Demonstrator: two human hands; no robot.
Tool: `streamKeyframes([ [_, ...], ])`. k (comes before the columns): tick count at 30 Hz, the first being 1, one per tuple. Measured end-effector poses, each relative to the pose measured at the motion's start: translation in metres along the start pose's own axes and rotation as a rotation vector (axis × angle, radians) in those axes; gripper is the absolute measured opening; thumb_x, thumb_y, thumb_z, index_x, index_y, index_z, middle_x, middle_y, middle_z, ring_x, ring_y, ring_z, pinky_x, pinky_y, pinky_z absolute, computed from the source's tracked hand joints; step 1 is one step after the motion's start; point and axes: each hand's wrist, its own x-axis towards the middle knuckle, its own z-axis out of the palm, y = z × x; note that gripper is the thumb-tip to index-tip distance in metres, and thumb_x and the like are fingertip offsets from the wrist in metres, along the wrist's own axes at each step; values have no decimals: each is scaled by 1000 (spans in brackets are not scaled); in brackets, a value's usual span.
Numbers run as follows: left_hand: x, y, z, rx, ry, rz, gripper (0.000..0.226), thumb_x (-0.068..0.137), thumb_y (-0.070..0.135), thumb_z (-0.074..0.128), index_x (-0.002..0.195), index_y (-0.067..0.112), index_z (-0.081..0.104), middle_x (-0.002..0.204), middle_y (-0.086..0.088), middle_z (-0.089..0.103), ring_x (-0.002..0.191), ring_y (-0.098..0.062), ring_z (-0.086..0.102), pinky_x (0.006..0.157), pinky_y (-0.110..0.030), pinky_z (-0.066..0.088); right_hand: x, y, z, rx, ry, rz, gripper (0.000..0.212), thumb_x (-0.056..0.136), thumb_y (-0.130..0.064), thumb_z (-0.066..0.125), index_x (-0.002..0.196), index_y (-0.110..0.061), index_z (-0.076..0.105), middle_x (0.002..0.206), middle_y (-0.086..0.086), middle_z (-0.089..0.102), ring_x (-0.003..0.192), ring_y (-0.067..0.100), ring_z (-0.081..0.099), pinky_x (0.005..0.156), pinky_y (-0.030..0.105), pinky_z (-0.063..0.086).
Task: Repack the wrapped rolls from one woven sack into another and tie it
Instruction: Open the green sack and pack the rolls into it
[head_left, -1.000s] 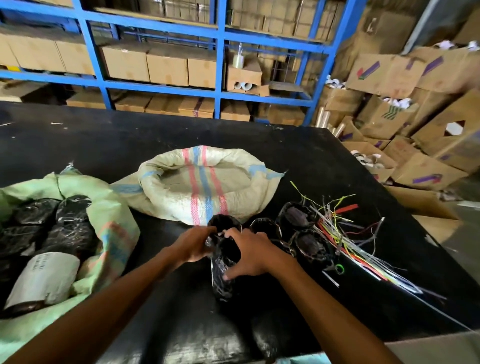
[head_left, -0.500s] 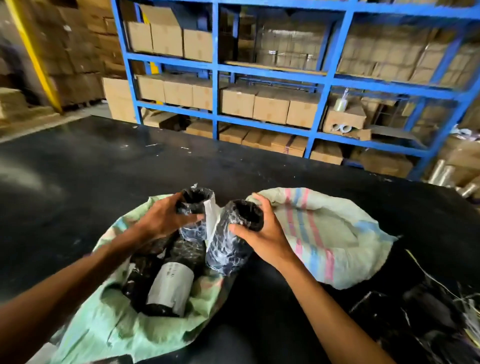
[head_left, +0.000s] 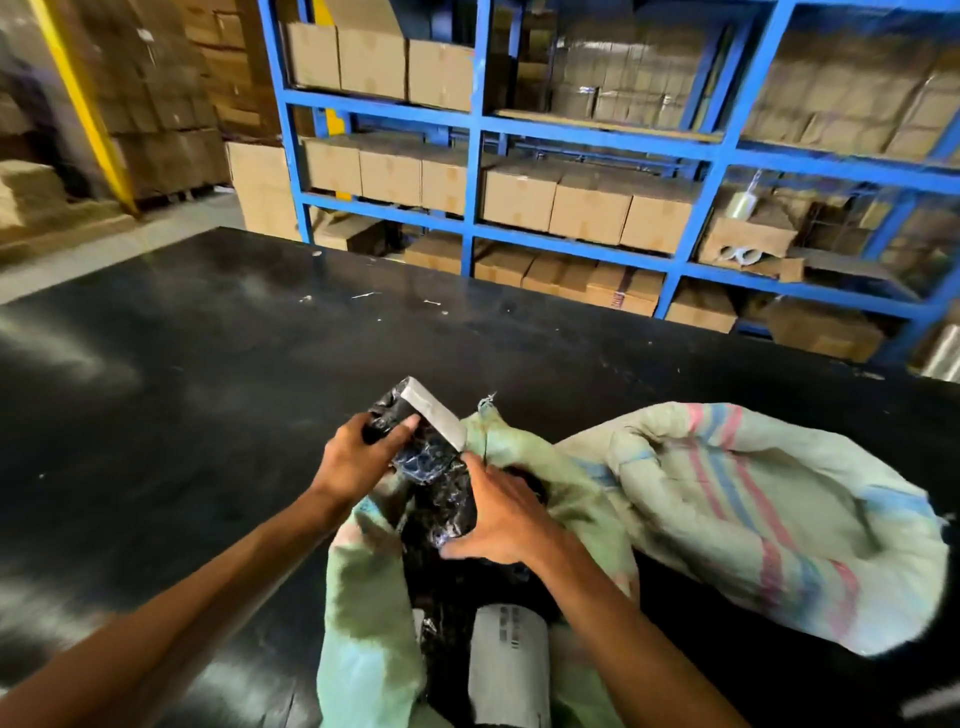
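Packing in progress, not yet near tying. Green woven sack (head_left: 524, 462), near centre of the black surface (head_left: 208, 389), mouth open: holds several black-wrapped rolls, including one with a pale label (head_left: 509, 660) lying at the near end; the count below these cannot be told. Left hand (head_left: 358, 462): fingers closed around a black-wrapped roll (head_left: 415, 447) with a pale label strip, held at the sack's far rim. Right hand (head_left: 504, 519): fingers curled over a second black-wrapped roll (head_left: 452, 504), pressing it down into the sack mouth. Striped woven sack (head_left: 753, 509), right, touching the green one: slumped, open, appears emptied. Remaining, by judgement: seat both rolls, gather the mouth, tie; no tie cord in view.
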Motion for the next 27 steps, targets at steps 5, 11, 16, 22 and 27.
streamKeyframes([
  [5,12,2,15,-99,-83,-19,54,64,63,74,93,19,64,94,-5,73,84,-19,72,75,-41,60,17,-20,41,-169,14,49,101,67,-58,74,142,-7,28,143,16,42,130,32,41,108,44,28],
  [11,16,11,30,-319,-168,-89,39,85,39,66,106,7,59,98,-8,71,84,-21,72,73,-30,60,18,25,2,861,-102,164,97,52,-45,88,136,-20,47,131,-7,56,116,6,55,105,27,40],
  [16,14,19,44,-231,-346,-106,28,85,37,67,97,13,60,95,-7,70,80,-14,71,77,-30,59,22,51,-17,1080,46,246,110,48,-57,86,142,-33,33,125,-5,61,110,3,61,102,27,45],
  [22,22,-7,47,151,-648,-47,104,74,25,79,148,25,7,126,-3,60,109,-11,61,97,-29,47,33,64,-2,1065,256,411,65,64,-26,86,117,-19,48,100,-3,71,85,3,69,70,16,51],
  [27,21,-30,38,596,-850,128,140,51,60,82,148,33,-16,148,9,36,133,-10,37,113,-24,28,31,82,12,1129,234,555,68,51,-51,87,105,-26,55,102,-1,71,92,16,70,87,39,56],
])
